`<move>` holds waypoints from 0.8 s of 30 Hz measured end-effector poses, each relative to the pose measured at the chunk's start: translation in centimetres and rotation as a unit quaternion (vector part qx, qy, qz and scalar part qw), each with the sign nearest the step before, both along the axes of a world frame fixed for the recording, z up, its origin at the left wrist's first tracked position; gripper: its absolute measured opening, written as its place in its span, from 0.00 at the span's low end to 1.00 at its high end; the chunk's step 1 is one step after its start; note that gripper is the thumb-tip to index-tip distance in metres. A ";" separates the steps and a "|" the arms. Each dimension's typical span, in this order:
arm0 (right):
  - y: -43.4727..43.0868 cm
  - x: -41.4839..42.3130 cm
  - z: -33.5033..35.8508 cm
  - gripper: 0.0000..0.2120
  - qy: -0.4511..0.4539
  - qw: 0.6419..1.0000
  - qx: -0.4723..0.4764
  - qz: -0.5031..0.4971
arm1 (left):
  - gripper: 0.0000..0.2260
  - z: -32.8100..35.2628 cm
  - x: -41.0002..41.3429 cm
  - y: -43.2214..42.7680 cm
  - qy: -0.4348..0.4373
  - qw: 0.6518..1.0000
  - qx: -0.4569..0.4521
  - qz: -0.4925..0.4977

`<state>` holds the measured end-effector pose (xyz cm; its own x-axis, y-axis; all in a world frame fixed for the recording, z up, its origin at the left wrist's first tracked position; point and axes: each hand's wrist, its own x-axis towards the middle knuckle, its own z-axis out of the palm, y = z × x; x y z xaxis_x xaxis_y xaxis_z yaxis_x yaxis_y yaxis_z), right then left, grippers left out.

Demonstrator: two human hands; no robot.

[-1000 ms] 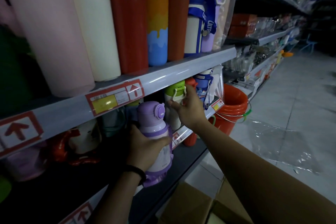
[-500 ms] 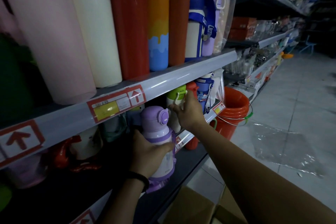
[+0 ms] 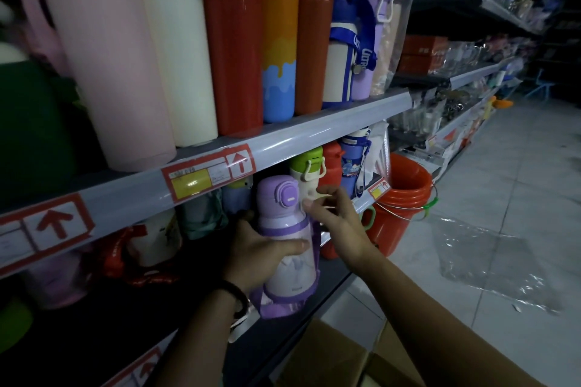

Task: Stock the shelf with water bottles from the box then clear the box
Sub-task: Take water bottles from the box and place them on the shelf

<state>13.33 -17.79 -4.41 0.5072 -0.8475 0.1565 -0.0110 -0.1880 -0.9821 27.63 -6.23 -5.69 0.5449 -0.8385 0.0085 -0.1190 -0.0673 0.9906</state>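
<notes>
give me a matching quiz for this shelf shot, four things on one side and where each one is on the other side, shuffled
Things
1. purple bottle
2. orange and blue bottle
3. stack of orange buckets
4. cardboard box

Places
A. on the floor past the end of the lower shelf
B. at the bottom edge of the view, below the shelves
C. gripped by the left hand
D. standing on the upper shelf

Pairs: 1-C, 2-D, 3-A, 4-B
</notes>
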 end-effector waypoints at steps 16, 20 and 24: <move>0.8 -1.8 1.0 0.25 -0.028 0.992 0.067 0.106 | 0.36 1.4 -0.1 0.8 -0.037 0.999 -0.026 0.022; 1.3 -0.1 0.9 0.24 -0.030 0.999 0.001 -0.020 | 0.24 1.1 -0.3 0.8 -0.087 0.995 -0.006 0.040; 2.1 2.2 0.5 0.33 0.026 0.988 -0.099 -0.112 | 0.31 -0.5 -1.4 0.5 -0.114 0.993 -0.003 -0.025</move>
<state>15.50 -15.68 -3.88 0.3217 -0.8952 0.3085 -0.1235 -0.3627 -0.9237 26.26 -5.71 -6.23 0.4853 -0.8643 0.1321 -0.3428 -0.0491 0.9381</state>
